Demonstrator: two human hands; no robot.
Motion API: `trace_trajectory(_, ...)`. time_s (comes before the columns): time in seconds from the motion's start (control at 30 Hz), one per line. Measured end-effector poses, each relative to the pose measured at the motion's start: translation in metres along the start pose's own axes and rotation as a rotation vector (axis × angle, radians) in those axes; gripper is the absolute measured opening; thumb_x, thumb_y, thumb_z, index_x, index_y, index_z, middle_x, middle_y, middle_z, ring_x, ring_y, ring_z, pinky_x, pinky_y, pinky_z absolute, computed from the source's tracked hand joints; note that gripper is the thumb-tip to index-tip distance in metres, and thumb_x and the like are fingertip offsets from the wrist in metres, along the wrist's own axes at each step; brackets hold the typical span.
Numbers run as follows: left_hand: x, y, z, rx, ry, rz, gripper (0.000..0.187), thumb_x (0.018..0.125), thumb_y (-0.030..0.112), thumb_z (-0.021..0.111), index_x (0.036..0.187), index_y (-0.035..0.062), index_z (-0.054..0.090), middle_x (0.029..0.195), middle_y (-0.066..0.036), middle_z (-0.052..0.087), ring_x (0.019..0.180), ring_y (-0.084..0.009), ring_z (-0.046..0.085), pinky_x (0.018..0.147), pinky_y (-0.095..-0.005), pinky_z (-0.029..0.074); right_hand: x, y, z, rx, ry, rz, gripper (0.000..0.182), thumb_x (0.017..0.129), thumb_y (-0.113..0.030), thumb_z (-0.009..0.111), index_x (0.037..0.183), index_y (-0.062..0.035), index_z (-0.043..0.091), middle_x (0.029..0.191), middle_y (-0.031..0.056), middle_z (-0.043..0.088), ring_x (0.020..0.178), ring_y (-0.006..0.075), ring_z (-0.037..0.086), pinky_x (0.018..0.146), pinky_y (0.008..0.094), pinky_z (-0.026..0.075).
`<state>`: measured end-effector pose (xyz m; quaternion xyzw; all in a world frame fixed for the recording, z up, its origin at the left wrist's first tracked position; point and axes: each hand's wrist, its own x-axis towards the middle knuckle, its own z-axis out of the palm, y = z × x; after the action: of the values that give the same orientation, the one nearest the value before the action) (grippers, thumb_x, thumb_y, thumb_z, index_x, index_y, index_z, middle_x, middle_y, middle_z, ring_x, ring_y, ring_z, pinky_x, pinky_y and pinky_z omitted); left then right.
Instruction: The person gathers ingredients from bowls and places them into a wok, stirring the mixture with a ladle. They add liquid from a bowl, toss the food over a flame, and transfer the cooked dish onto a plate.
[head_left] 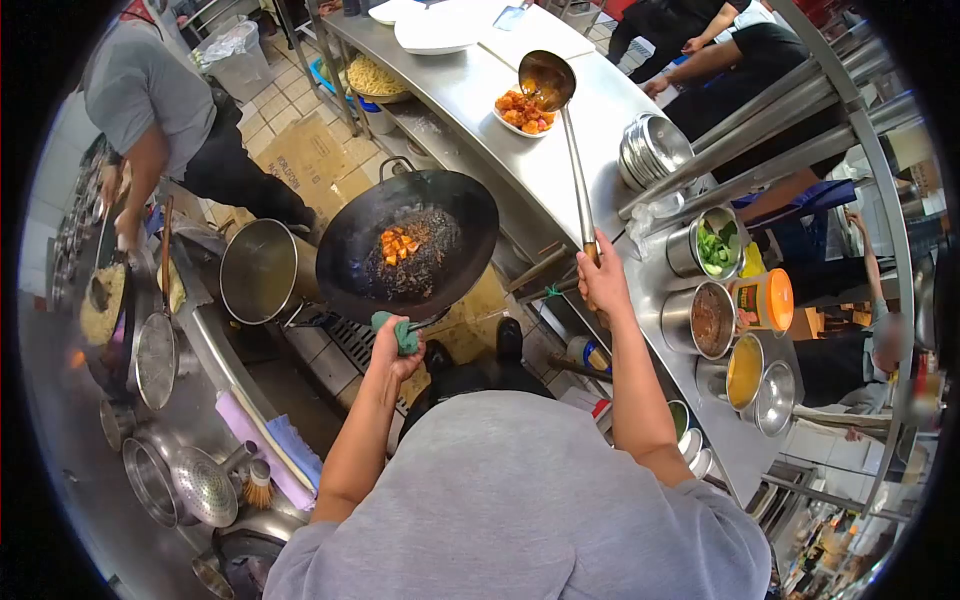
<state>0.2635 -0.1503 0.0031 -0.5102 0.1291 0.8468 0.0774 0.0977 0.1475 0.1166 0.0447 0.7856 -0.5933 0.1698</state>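
My left hand (396, 358) is closed around the near handle of a large black wok (345, 240), with a green cloth (399, 332) between palm and handle. Orange-red chunks of food (399, 245) lie in the wok's middle, on a dark, crusted patch. In my right hand (602, 275) is the handle of a long metal ladle (575, 165). Its bowl hangs over a white dish (522, 128) on the steel counter, heaped with the same orange-red chunks. Some sauce or food shows in the ladle's bowl.
Along the steel counter (590, 75) stand stacked metal bowls (665, 142) and pots with greens (718, 250), brown sauce (711, 318) and yellow liquid (745, 370). A deep pot (262, 275) is left of the wok. A co-worker (150, 95) cooks at the left stove; others stand beyond the counter.
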Motion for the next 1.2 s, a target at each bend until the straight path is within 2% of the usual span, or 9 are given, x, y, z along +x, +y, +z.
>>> trace_trajectory(0.23,0.008,-0.004,-0.011,0.041,-0.057,-0.074,0.02,0.076,0.021,0.058,0.087,0.008,0.047,0.067,-0.007,0.051,0.056,-0.0181,0.051,0.049,-0.0281,0.044,0.006,0.004,-0.001,-0.297,0.081,-0.125,0.057,0.088,-0.009,0.053,0.139,-0.0104,0.027,0.063,0.002,0.046,0.043,0.01,0.042,0.037,0.0262,0.034)
trace_trajectory(0.53,0.008,-0.007,-0.013,0.038,-0.081,-0.071,0.019,0.077,0.024,0.058,0.081,0.0068,0.05,0.066,-0.008,0.054,0.056,-0.0183,0.053,0.048,-0.0292,0.047,-0.086,-0.001,0.005,0.967,-0.551,0.282,0.05,0.092,-0.02,0.05,0.137,-0.0138,0.028,0.06,-0.0004,0.035,0.038,0.0057,0.033,0.034,0.0204,0.033)
trace_trajectory(0.67,0.006,-0.002,-0.012,0.046,-0.096,-0.076,0.019,0.078,0.023,0.057,0.081,0.0062,0.049,0.067,-0.007,0.053,0.056,-0.0167,0.052,0.048,-0.0274,0.045,-0.091,0.001,0.017,0.605,-0.583,0.397,0.052,0.09,-0.018,0.053,0.137,-0.0129,0.03,0.062,-0.0009,0.038,0.039,0.0036,0.032,0.034,0.0185,0.031)
trace_trajectory(0.77,0.003,0.001,-0.012,0.076,-0.09,-0.065,0.019,0.08,0.023,0.056,0.08,0.0059,0.048,0.066,-0.006,0.051,0.056,-0.0157,0.052,0.048,-0.0269,0.044,-0.055,0.01,0.043,0.058,-0.605,0.321,0.055,0.087,-0.018,0.056,0.136,-0.0089,0.032,0.07,0.0094,0.054,0.044,0.0182,0.05,0.041,0.0292,0.043)
trace_trajectory(0.83,0.0,-0.001,-0.01,0.137,-0.04,0.003,0.018,0.08,0.023,0.056,0.08,0.0069,0.048,0.066,-0.005,0.052,0.056,-0.016,0.052,0.048,-0.0278,0.045,-0.034,0.04,0.07,-0.761,-0.28,-0.457,0.056,0.086,-0.018,0.054,0.136,-0.0067,0.031,0.08,0.0241,0.061,0.066,0.0376,0.061,0.059,0.0454,0.049)
trace_trajectory(0.93,0.005,-0.008,-0.014,0.149,-0.073,0.049,0.015,0.079,0.021,0.058,0.08,0.0094,0.048,0.066,-0.004,0.052,0.055,-0.0162,0.052,0.048,-0.0288,0.044,-0.03,0.039,0.106,-0.912,-0.287,-0.121,0.061,0.083,-0.017,0.054,0.136,-0.0034,0.028,0.093,0.0328,0.057,0.085,0.0466,0.056,0.077,0.0522,0.044)
trace_trajectory(0.97,0.01,-0.012,-0.016,0.169,-0.102,0.087,0.014,0.078,0.019,0.058,0.08,0.0101,0.049,0.066,-0.003,0.052,0.054,-0.0162,0.052,0.047,-0.0298,0.044,-0.029,0.066,0.114,-0.938,-0.216,-0.281,0.058,0.085,-0.021,0.056,0.136,-0.0074,0.032,0.078,0.024,0.062,0.075,0.0383,0.062,0.066,0.0422,0.05)
trace_trajectory(1.13,0.04,-0.028,-0.015,0.293,0.099,0.258,0.017,0.073,0.019,0.061,0.084,0.0096,0.051,0.073,-0.004,0.052,0.061,-0.0173,0.054,0.052,-0.0361,0.046,-0.062,0.03,0.119,0.17,-0.73,0.578,0.045,0.091,-0.017,0.05,0.134,-0.0151,0.035,0.062,-0.0007,0.042,0.044,0.0058,0.039,0.037,0.0215,0.034)
trace_trajectory(1.2,0.05,-0.032,-0.019,0.285,0.161,0.328,0.022,0.073,0.02,0.061,0.088,0.007,0.052,0.076,-0.005,0.053,0.065,-0.0194,0.054,0.055,-0.0374,0.046,-0.063,0.017,0.091,0.464,-0.783,0.826,0.039,0.092,-0.015,0.05,0.129,-0.0169,0.039,0.063,-0.0012,0.04,0.042,0.0043,0.033,0.035,0.0187,0.028)
